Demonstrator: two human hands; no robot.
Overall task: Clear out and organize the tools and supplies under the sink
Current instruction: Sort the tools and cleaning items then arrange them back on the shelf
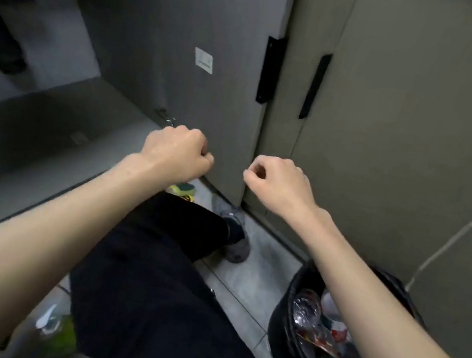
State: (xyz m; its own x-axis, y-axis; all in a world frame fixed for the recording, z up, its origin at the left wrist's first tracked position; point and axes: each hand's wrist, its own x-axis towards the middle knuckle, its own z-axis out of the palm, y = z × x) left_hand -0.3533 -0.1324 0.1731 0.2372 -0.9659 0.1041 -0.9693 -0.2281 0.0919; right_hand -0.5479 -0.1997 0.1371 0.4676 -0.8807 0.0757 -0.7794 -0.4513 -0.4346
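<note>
Cupboard door (213, 48): grey panel at 12 o'clock, swung open toward the viewer; its long axis runs upright and its free edge, carrying a black handle (270, 69), faces 3 o'clock beside the neighbouring shut door (397, 112).
Cupboard interior (33, 124): dark space at 9 to 10 o'clock behind the open door; the floor of the cupboard looks bare in the part that shows, though blur hides detail.
Left hand (178, 149): fingers curled into a fist just in front of the door's lower edge; whether they pinch anything cannot be told.
Right hand (275, 179): at 1 o'clock from the left hand, near it but apart, fingers curled with thumb against forefinger, nothing visible between them.
Supplies on the floor (182, 190): a yellow and green item, possibly a sponge, at the door's foot; more blurred green and white items (57, 327) at 7 o'clock.
Bin (290, 330): black-lined, at 4 o'clock, holding crushed plastic bottles.
Progress: judged well advanced on clearing out, since items lie outside the cupboard; sorting and returning them appears left to do.
</note>
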